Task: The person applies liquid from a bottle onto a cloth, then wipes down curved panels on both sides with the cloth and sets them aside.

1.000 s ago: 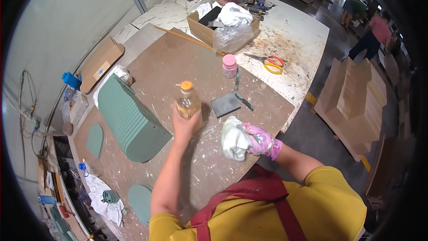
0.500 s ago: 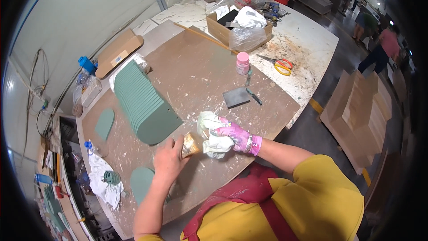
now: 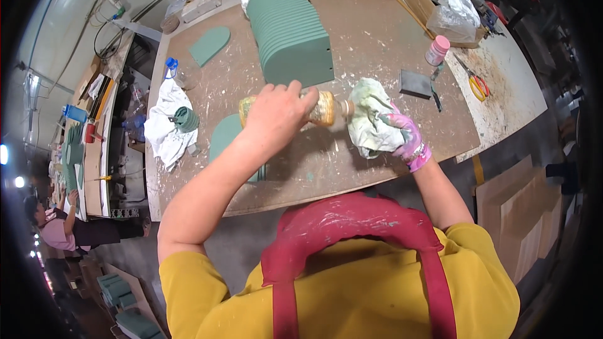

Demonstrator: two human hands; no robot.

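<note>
My left hand [image 3: 276, 113] grips a clear plastic bottle [image 3: 323, 108] of yellowish liquid, tipped on its side with the mouth toward the right. My right hand [image 3: 405, 141], in a pink glove, holds a crumpled pale cloth [image 3: 370, 119] right against the bottle's mouth. Both hands hover over the brown work board [image 3: 377, 31]. Under my left forearm lies a flat green arch-shaped piece [image 3: 221, 139], partly hidden.
A stack of green arch-shaped panels [image 3: 289, 28] lies behind the hands, with one single piece [image 3: 209, 45] to its left. A pink-capped bottle [image 3: 436, 50], dark scraper [image 3: 416, 83], scissors [image 3: 476, 85], cardboard box [image 3: 433, 6] and white rag [image 3: 164, 122] are around. Another person [image 3: 63, 229] works at far left.
My left hand brought the bottle from upright down to lying sideways, close to me. The cloth in my right hand met its mouth. The view has tilted down toward the bench.
</note>
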